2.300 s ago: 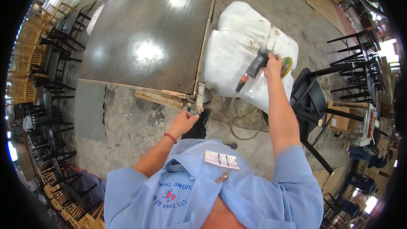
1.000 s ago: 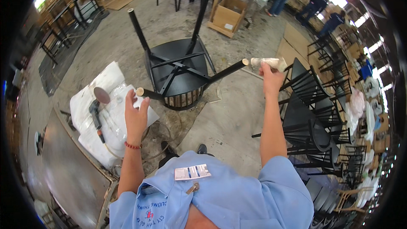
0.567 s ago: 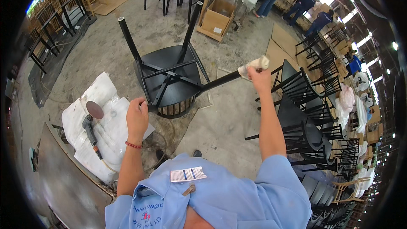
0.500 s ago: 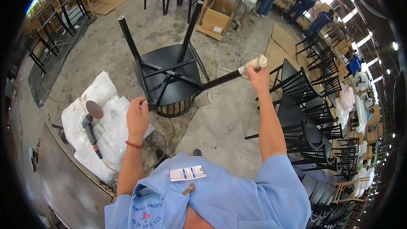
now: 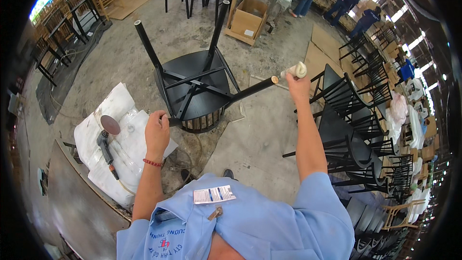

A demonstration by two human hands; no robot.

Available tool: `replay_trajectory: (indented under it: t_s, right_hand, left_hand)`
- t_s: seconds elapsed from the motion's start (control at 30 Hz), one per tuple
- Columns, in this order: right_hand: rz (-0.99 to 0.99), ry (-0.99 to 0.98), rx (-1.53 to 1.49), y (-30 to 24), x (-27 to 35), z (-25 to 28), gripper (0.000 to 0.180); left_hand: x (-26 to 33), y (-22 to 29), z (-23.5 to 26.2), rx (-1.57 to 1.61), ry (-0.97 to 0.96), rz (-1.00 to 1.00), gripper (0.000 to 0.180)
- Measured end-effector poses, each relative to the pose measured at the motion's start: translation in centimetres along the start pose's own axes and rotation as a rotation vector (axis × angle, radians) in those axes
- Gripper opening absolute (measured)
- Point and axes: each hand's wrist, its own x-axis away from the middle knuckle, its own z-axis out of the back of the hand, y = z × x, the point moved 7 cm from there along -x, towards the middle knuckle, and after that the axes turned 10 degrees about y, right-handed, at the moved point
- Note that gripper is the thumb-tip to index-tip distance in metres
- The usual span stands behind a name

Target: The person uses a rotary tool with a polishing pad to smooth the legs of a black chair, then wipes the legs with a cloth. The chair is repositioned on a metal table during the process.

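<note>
A black wooden chair is upside down in front of me, its legs sticking up and outward. My left hand is closed around the end of the near left leg, beside the spindle back. In my right hand is a cream-coloured rolled sleeve of soft wrapping, gripped from below. The sleeve is just beyond the bare pale tip of the chair's right leg, with a small gap between them.
At left, a disc sander with a hose lies on white padding near a metal-topped table. Black chairs crowd the right side. A cardboard box stands beyond; several people work at the far right.
My right hand has drawn the cream sleeve off the right leg's end, moving slightly right and exposing the pale tip. My left hand keeps its hold on the other leg.
</note>
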Motion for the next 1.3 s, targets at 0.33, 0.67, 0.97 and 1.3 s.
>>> replay_trajectory:
  t_s: [0.33, 0.67, 0.97, 1.3]
  right_hand:
    - [-0.182, 0.083, -0.406, 1.3, 1.0, 1.4, 0.017]
    - [-0.678, -1.057, -0.702, -0.6, 25.1, -16.0, 0.044]
    - [-0.35, -1.839, -0.316, -8.6, 57.2, -33.0, 0.04]
    - [0.56, -1.969, 0.065, -7.1, 73.7, -40.1, 0.045]
  left_hand:
    - [-0.4, -0.8, 0.3, 0.021, -0.05, 0.049, 0.024]
    - [18.2, -11.0, 2.8, 0.042, -0.331, 0.472, 0.049]
    - [54.7, -18.5, 12.9, -0.265, -0.168, 1.428, 0.046]
    - [60.5, -12.2, 10.2, -0.014, 0.117, 1.556, 0.035]
